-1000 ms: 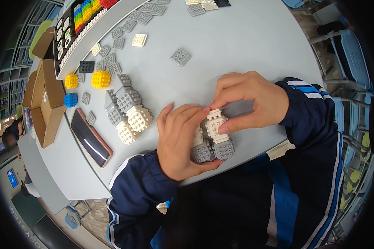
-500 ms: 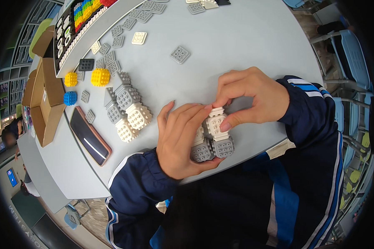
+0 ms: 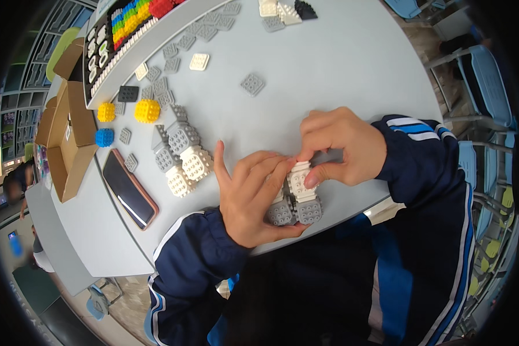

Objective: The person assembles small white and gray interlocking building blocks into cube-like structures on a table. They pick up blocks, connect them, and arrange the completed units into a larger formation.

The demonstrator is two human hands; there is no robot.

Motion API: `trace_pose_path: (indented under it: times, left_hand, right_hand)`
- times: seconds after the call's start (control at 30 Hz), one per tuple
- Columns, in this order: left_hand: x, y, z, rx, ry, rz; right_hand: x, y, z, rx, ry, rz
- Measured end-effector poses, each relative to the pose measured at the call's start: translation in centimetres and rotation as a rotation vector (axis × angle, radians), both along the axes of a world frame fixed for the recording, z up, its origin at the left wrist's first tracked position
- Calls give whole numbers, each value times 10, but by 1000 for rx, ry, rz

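A white and grey block build (image 3: 303, 185), with studded cubes, lies at the table's near edge. My left hand (image 3: 252, 196) wraps around its left side, thumb along the near grey cubes, index fingertip at the far white end and little finger raised. From the right, my right hand (image 3: 343, 151) pinches the white part between thumb and bent fingers. The fingers hide whatever small piece may be at the far end. Left of my hands sits a second build (image 3: 183, 138), with grey cubes above and white cubes below.
Grey square plates (image 3: 252, 84), a white plate (image 3: 199, 61), yellow cubes (image 3: 147, 111) and a blue cube (image 3: 104, 138) lie about. A phone (image 3: 130, 189) rests at left, near a cardboard box (image 3: 69, 138). A sorting tray (image 3: 118, 60) of coloured blocks stands far left.
The view has shifted slightly, so the table items sit a little further right. My right hand has come slightly nearer and left, still pinching the white part; my left hand keeps its hold.
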State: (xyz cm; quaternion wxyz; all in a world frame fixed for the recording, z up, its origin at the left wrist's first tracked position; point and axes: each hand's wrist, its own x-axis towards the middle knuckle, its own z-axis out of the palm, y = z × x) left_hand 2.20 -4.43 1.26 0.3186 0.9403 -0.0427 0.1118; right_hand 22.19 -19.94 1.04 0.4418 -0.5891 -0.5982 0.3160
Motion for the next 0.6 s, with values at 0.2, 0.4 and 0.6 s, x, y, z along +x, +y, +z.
trace_pose_path:
  times: [0.2,0.4,0.6]
  left_hand:
    - [1,3,-3,-86,6,-33]
    - [3,3,-6,-3,-50,25]
    - [4,6,-6,-114,-125,16]
  right_hand:
    - [13,4,6,22,-66,35]
    - [72,41,-1,385,-782,-501]
    - [113,74,-15,201,-1176,-660]
